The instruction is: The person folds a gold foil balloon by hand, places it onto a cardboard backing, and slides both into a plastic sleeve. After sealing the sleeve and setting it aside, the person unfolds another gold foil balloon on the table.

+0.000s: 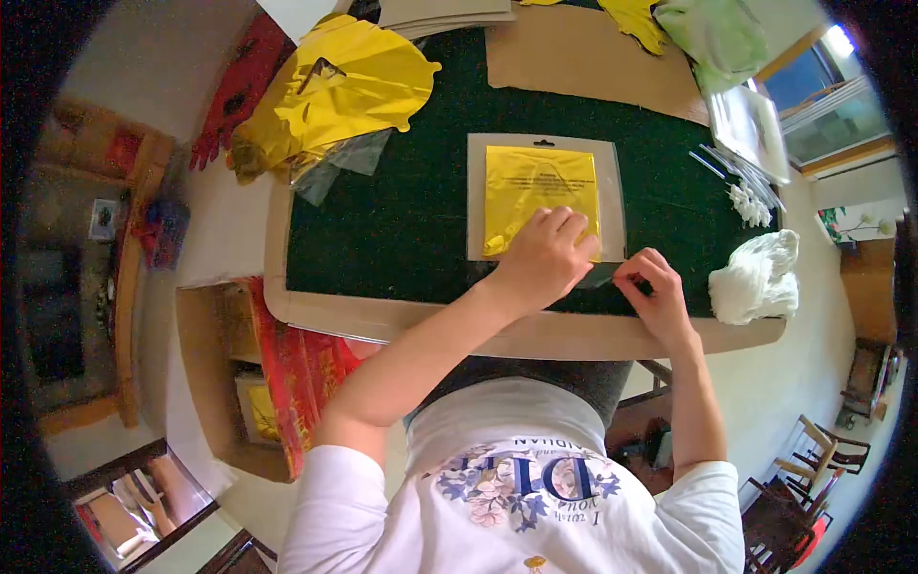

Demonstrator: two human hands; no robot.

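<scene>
One packet [535,182] on card [612,172], flat on bench [382,230], near front edge, hang hole [543,143] pointing away from person. Outline nearly square; long axis unclear. Yellow foil [368,77] beyond to left, cardboard [583,53] beyond to right, sticks [717,165] and white bundle [755,277] farther right. Left hand [545,253] covers packet's near right part, fingers curled, touching it; cannot tell if grip closed. Right hand [655,287] beside, thumb and finger pinching clear film [601,275].
</scene>
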